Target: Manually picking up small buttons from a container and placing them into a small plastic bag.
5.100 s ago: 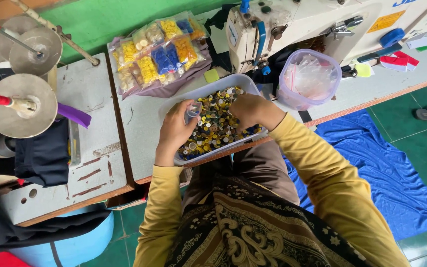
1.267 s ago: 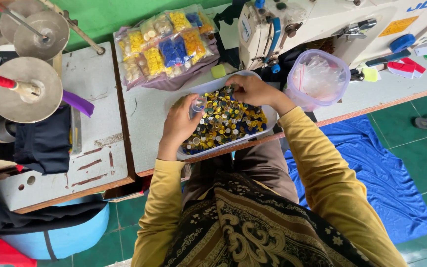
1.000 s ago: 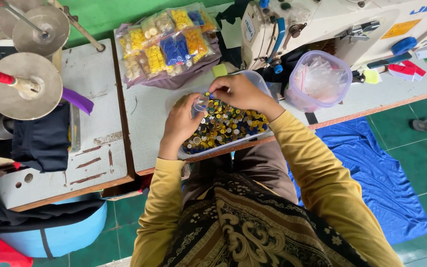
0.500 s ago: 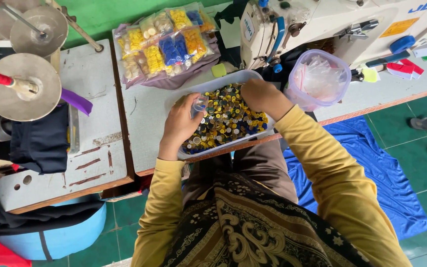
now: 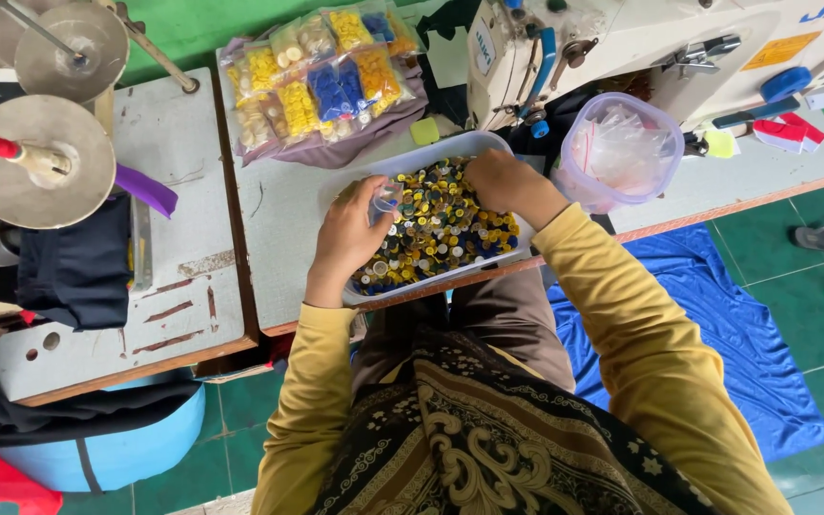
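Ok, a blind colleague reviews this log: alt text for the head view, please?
Seen from above, a left hand and a right hand dig into a white tray of mixed buttons on a worktable, beside bagged buttons and a sewing machine.

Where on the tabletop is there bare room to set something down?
Bare grey tabletop lies between the white tray of mixed buttons and the clear bags of sorted buttons. Another strip runs right of the clear plastic tub. Around the left hand and right hand it is crowded.
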